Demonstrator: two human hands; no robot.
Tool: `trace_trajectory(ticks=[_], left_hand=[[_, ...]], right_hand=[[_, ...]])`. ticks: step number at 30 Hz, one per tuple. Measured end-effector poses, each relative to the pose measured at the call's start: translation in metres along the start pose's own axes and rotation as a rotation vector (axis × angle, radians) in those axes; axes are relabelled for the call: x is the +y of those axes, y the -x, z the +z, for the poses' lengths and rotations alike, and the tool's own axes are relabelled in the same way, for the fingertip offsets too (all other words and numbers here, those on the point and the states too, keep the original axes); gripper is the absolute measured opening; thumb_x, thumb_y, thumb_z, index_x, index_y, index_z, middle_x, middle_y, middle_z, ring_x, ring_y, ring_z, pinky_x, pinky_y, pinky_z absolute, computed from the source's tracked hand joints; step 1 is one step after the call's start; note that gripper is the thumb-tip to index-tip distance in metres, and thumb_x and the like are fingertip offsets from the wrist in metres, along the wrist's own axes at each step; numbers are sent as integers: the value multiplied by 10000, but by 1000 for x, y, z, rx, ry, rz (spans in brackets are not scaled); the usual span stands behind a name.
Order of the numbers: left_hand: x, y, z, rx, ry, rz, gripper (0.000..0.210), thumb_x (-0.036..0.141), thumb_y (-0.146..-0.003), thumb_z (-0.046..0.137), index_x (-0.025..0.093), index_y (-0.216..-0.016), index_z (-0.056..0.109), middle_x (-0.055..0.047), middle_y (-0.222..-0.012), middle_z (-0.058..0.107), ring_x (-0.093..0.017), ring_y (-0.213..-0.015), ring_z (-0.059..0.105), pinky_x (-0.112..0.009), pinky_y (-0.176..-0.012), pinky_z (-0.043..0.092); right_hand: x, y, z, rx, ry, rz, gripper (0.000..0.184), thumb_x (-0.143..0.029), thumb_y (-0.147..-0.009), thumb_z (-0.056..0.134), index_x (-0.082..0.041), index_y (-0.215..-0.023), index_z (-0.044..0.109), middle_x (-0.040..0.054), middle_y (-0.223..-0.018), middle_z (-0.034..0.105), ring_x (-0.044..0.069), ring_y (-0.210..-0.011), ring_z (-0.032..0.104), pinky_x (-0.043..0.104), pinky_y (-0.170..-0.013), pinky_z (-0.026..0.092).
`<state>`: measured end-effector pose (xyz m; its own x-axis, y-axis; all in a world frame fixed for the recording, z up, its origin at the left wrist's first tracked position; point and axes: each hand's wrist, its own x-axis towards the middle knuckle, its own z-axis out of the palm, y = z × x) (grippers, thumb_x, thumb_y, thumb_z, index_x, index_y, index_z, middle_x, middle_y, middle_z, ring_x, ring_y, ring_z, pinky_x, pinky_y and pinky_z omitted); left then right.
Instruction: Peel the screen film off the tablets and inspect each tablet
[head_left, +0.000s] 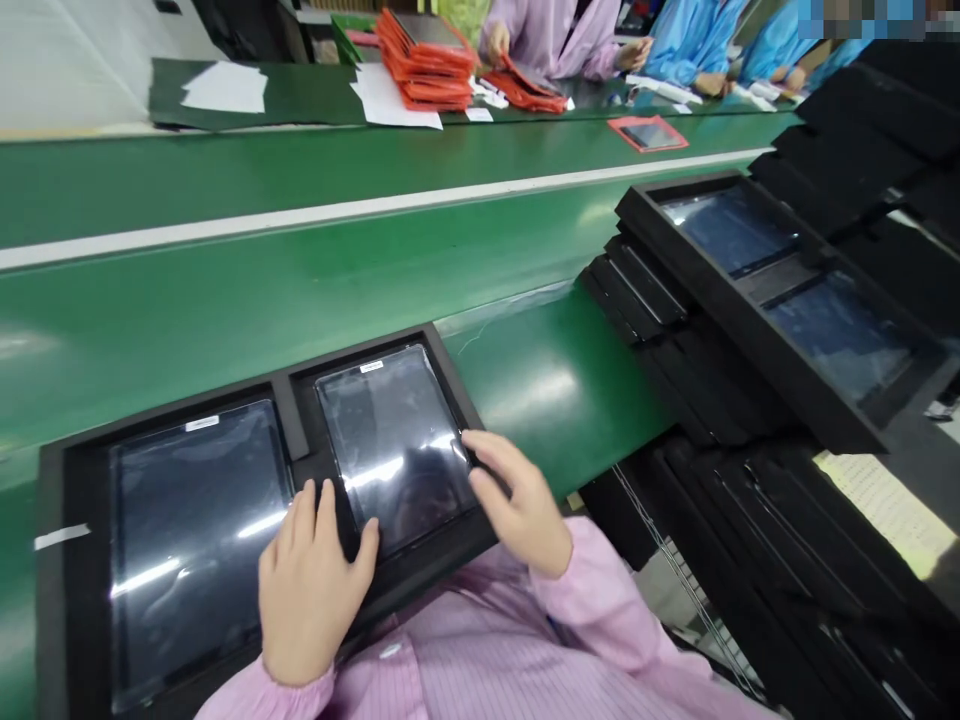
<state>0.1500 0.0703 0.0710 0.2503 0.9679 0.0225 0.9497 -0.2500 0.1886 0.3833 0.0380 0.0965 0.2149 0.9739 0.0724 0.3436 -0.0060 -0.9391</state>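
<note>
A black foam tray (pixel 51 610) lies tilted at the front edge of the green bench, with two compartments. In its left compartment is a dark glossy tablet screen (pixel 195 540) with a small white label at the top. The right compartment holds a similar screen (pixel 397 430), its film reflecting light. My left hand (pixel 309 580) rests between the two screens, fingers spread, thumb near the lower left edge of the right screen. At that screen's right edge is my right hand (pixel 521 505), fingers apart and slightly bent, fingertips on or close to the edge.
Stacked black foam trays (pixel 705 380) rise on the right, the top one holding two screens (pixel 832 325). A yellow paper (pixel 889 510) hangs there. Across the green conveyor (pixel 300 280), co-workers handle orange-wrapped panels beside an orange stack (pixel 427 65) and white sheets (pixel 225 88).
</note>
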Motion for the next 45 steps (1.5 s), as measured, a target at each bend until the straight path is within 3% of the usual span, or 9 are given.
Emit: trace_trajectory(ticks=[4,7,13,18,24,29,34,38,45], left_hand=[[15,-14,5,50,-7,48,647,448,-946,377,-80,-1276,551,-334,-1360,551,-448,-1286,504,-571,-995,439],[15,-24,10,53,104,27,607,406,-921,446,-90,-1258,538,-331,-1305,571,-437,-1251,519,-568,-1042,421],[22,-25,4,92,854,-255,538,401,-825,579,102,-1264,494,-229,-1342,571,-349,-1272,547,-553,-1101,405],[48,-24,-16,-88,1664,-380,601,319,-821,623,168,-1354,388,-142,-1164,708,-263,-1071,689,-422,-957,518],[12,-7,-37,-170,1918,-355,517,241,-738,656,127,-1242,625,-121,-1174,730,-284,-1089,683,-394,-957,521],[-51,25,-46,-3,1793,-403,539,366,-722,704,165,-1222,678,-96,-1298,684,-304,-1275,579,-419,-1136,406],[-110,31,-54,144,1287,-501,663,555,-775,580,104,-1260,619,-167,-1377,616,-358,-1345,504,-478,-1171,347],[-137,24,-54,143,917,-516,710,533,-829,427,57,-1348,516,-213,-1424,557,-343,-1345,506,-485,-1165,351],[-137,15,-44,-30,406,-516,731,376,-884,281,-111,-1416,402,-289,-1530,402,-332,-1484,319,-480,-1239,242]], right_hand=[[24,35,43,-81,470,32,618,-234,-940,505,-111,-1531,372,232,-1608,300,365,-1487,314,596,-1157,405],[35,33,52,-76,577,-20,612,-254,-969,460,-46,-1531,335,292,-1585,302,390,-1480,314,627,-1144,399],[42,19,32,-130,506,-60,604,-379,-989,429,-76,-1510,387,255,-1587,331,354,-1482,326,593,-1167,378],[42,10,23,-131,377,82,731,-560,-965,405,-58,-1497,398,236,-1561,391,335,-1472,358,563,-1210,320],[18,-13,23,-85,243,211,978,-688,-756,665,-127,-1497,358,208,-1583,364,386,-1451,378,564,-1222,290],[-27,-35,51,-531,-156,290,726,-650,-776,689,-177,-1271,444,140,-1081,741,301,-1026,713,464,-969,555],[-49,-67,108,-754,138,143,371,-492,-835,655,-198,-989,489,-16,-709,644,179,-671,657,305,-661,529],[-54,-87,147,-761,335,82,217,-300,-840,675,-199,-876,486,-17,-727,622,156,-691,634,265,-642,457],[-49,-77,169,-644,664,-23,286,-445,-951,559,-163,-901,556,108,-865,713,269,-849,697,331,-703,441]])
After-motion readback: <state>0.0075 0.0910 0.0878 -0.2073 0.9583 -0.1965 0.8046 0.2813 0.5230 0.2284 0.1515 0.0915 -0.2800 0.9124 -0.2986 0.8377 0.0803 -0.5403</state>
